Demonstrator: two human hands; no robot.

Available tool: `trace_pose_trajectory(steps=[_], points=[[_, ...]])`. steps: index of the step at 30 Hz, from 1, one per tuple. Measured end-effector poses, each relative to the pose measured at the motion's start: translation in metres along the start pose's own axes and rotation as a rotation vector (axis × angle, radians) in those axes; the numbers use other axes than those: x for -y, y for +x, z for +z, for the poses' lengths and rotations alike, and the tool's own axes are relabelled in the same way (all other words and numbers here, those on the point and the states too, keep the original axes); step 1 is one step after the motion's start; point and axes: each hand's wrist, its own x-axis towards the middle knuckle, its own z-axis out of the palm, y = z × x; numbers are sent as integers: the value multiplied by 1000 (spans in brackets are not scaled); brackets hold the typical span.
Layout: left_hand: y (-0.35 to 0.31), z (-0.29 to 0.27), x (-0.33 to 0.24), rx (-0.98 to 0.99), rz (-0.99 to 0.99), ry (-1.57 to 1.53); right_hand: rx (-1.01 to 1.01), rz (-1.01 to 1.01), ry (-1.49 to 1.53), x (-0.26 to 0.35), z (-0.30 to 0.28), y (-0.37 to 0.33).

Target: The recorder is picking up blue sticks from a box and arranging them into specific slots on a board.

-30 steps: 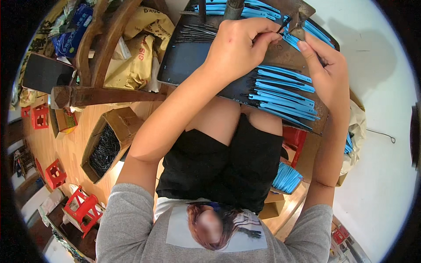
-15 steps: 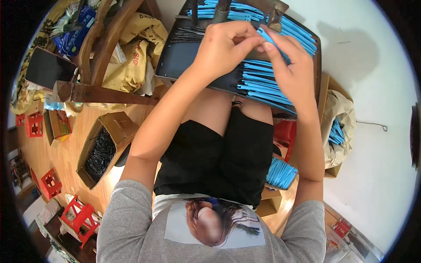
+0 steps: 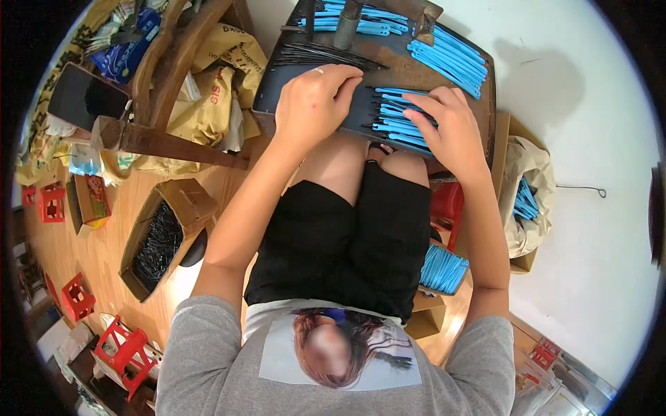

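Along the near right part of a dark metal tray (image 3: 277, 90) over my knees lies a row of flat blue strips (image 3: 402, 127) with black ends. My right hand (image 3: 454, 128) reaches onto this row, thumb and forefinger apart around a few strips without closing on them. Just below a small heap of thin black rods (image 3: 312, 54), my left hand (image 3: 312, 104) is held with curled fingers and thumb close together. Anything in its fingertips is too small to make out. More blue strips (image 3: 447, 61) lie at the tray's far right, and others (image 3: 374, 24) along its far side.
A metal post (image 3: 347, 28) rises from the tray's far side. Left of me stand a wooden frame (image 3: 173, 149) and a carton of black pieces (image 3: 163, 239). On the right are a paper-lined box (image 3: 531, 156) and a carton of blue strips (image 3: 444, 270).
The blue strip held between both hands has left them. My left hand moved left and down toward the black rods; my right hand came down onto the near row and its fingers spread.
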Motion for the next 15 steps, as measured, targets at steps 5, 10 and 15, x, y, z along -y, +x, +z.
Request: trace_pose_trajectory(steps=[5,10,15], points=[[2,9,-1,7,4,13,-143,136,-37,-24,-2,10],[3,11,-1,-13,6,11,-138,195,-173,-54,3,29],[3,11,0,-22,9,14,-83,231,-231,-64,10,32]])
